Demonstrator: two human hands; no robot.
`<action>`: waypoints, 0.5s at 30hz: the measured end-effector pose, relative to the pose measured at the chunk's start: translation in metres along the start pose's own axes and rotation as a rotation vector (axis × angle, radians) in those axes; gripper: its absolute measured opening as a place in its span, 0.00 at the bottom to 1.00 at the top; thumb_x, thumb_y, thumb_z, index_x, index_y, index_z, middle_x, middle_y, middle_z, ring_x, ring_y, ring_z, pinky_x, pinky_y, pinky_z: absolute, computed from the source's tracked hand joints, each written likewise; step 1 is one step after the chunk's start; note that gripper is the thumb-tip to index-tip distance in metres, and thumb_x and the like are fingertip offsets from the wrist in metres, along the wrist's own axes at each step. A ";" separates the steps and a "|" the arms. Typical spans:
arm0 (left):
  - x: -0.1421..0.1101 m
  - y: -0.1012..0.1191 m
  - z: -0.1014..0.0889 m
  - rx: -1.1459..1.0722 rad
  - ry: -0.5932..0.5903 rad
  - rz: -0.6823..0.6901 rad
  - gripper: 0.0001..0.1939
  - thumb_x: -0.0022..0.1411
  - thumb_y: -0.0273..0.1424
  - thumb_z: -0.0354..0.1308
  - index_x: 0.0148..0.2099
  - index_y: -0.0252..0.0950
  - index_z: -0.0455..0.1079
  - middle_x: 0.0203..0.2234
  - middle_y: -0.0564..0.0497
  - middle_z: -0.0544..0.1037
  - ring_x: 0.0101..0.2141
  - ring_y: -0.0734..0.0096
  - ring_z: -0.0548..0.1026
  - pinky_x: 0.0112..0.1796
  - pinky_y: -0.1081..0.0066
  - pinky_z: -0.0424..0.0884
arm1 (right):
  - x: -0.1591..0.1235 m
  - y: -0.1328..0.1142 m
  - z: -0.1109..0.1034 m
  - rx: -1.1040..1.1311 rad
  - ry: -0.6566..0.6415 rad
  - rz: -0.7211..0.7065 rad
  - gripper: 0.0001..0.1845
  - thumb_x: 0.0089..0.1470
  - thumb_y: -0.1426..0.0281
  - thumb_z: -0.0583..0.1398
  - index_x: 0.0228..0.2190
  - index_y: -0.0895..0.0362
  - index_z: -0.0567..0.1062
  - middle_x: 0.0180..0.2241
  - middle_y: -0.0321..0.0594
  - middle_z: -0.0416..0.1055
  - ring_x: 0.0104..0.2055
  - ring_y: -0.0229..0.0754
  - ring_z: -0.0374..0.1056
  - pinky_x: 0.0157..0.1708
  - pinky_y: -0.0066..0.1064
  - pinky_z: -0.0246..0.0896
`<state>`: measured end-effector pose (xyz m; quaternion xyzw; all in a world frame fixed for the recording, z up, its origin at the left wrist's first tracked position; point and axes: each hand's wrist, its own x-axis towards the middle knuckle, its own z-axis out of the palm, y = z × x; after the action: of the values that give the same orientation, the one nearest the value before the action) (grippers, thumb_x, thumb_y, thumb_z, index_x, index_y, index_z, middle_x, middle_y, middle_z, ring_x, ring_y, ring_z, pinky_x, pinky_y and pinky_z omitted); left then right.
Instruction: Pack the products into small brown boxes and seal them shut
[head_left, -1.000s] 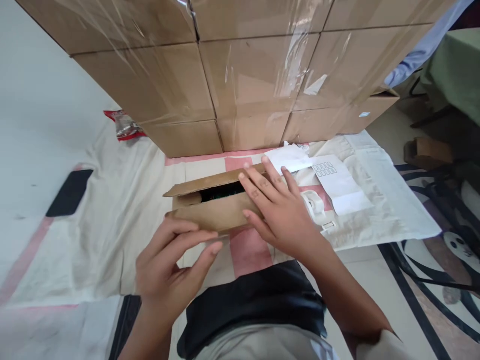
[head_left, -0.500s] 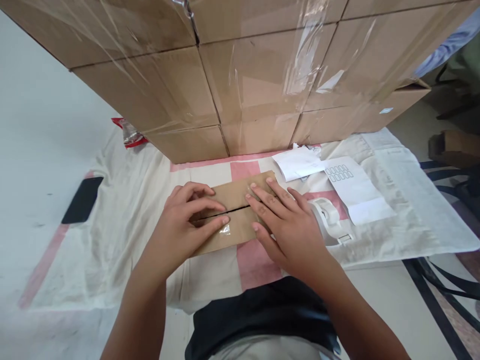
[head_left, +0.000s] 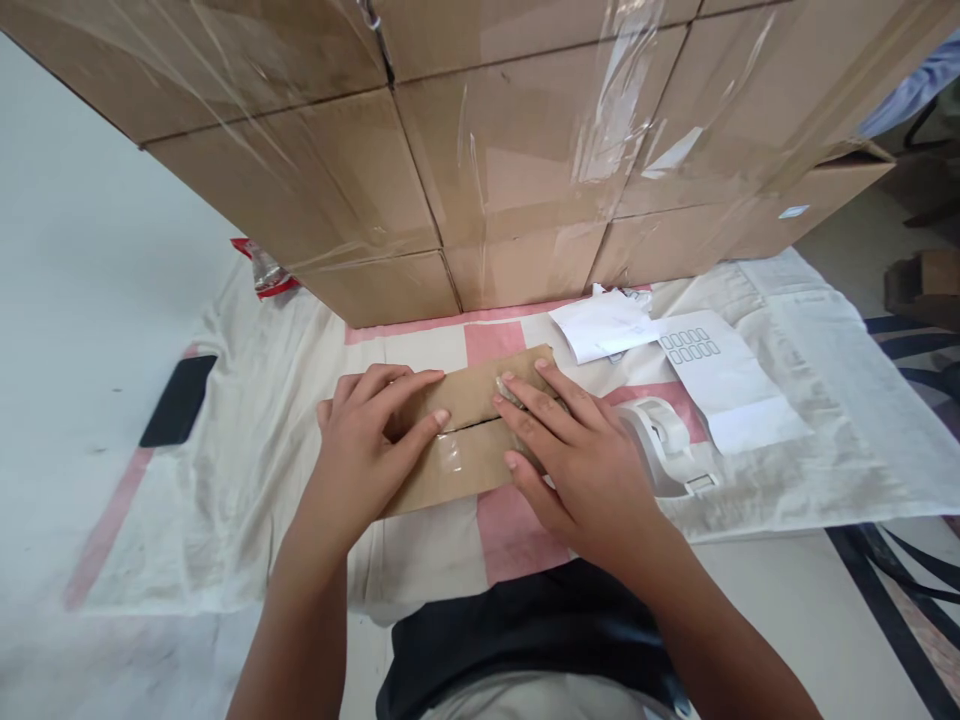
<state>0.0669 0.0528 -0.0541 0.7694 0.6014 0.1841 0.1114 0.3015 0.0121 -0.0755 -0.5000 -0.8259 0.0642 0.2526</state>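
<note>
A small, flat cardboard box (head_left: 484, 455) lies on the cloth in front of me, with a dark seam between its two top flaps. A short strip of clear tape (head_left: 450, 455) crosses that seam near the middle. My left hand (head_left: 360, 435) grips the box's left end, thumb on top by the seam and fingers bent along the far side. Across the right end, my right hand (head_left: 581, 455) lies with its fingers stretched out, pressing the flaps and another bit of clear tape partly hidden under the fingertips. Right beside that hand is a white tape dispenser (head_left: 667, 455).
A tall stack of taped cardboard boxes (head_left: 517, 180) stands just behind. White papers (head_left: 727, 385) lie to the right, a black phone (head_left: 178, 400) to the left. A red-edged clear packet (head_left: 266, 270) rests by the stack. The cloth (head_left: 247, 500) is creased.
My left thumb and fingers have shifted up and away from the seam, uncovering more of the tape strip. My right hand stays nearly in place. The view has moved slightly.
</note>
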 end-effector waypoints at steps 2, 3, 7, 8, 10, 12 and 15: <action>0.002 0.000 0.000 -0.006 0.000 -0.012 0.16 0.70 0.46 0.57 0.56 0.53 0.75 0.52 0.50 0.77 0.50 0.54 0.71 0.50 0.52 0.63 | -0.001 -0.002 -0.001 0.031 0.011 0.003 0.23 0.68 0.66 0.54 0.60 0.56 0.73 0.66 0.41 0.67 0.73 0.56 0.52 0.62 0.52 0.62; 0.002 -0.001 0.000 -0.004 0.000 -0.011 0.16 0.70 0.46 0.57 0.56 0.52 0.75 0.51 0.50 0.77 0.50 0.53 0.71 0.50 0.52 0.63 | -0.002 -0.002 -0.003 0.064 0.012 -0.001 0.22 0.69 0.66 0.55 0.60 0.56 0.73 0.66 0.41 0.67 0.74 0.56 0.51 0.63 0.51 0.61; 0.001 -0.011 0.002 -0.023 0.044 0.022 0.17 0.69 0.47 0.57 0.55 0.51 0.75 0.51 0.50 0.78 0.51 0.51 0.72 0.52 0.51 0.63 | -0.018 0.020 -0.016 0.293 0.071 0.033 0.21 0.68 0.66 0.57 0.60 0.54 0.72 0.67 0.42 0.65 0.72 0.50 0.56 0.66 0.47 0.61; 0.000 -0.014 0.002 -0.038 0.064 0.029 0.17 0.69 0.47 0.56 0.55 0.51 0.75 0.51 0.50 0.78 0.51 0.51 0.72 0.52 0.51 0.64 | -0.025 0.035 -0.020 0.307 0.141 0.097 0.20 0.68 0.66 0.58 0.59 0.52 0.72 0.67 0.42 0.66 0.70 0.50 0.59 0.65 0.47 0.62; -0.001 -0.021 0.004 -0.057 0.116 0.030 0.19 0.67 0.48 0.58 0.57 0.51 0.74 0.50 0.49 0.78 0.51 0.49 0.73 0.51 0.50 0.65 | -0.042 0.076 -0.027 0.208 0.309 0.281 0.18 0.67 0.67 0.58 0.57 0.51 0.74 0.63 0.45 0.69 0.66 0.52 0.63 0.64 0.52 0.61; 0.001 -0.026 0.006 -0.059 0.160 0.014 0.22 0.64 0.50 0.61 0.57 0.52 0.73 0.49 0.49 0.79 0.50 0.46 0.74 0.50 0.49 0.67 | -0.057 0.126 -0.033 -0.002 0.359 0.437 0.19 0.64 0.66 0.59 0.55 0.54 0.76 0.59 0.51 0.73 0.63 0.59 0.65 0.62 0.60 0.60; 0.004 -0.027 0.009 -0.073 0.180 -0.010 0.25 0.62 0.52 0.60 0.58 0.51 0.72 0.50 0.48 0.78 0.51 0.41 0.73 0.50 0.44 0.66 | -0.069 0.197 -0.041 -0.182 0.134 0.621 0.22 0.64 0.67 0.57 0.57 0.56 0.75 0.63 0.55 0.68 0.65 0.68 0.60 0.58 0.69 0.59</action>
<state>0.0476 0.0634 -0.0720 0.7421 0.6058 0.2737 0.0858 0.5035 0.0435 -0.1351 -0.7515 -0.6178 0.0310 0.2292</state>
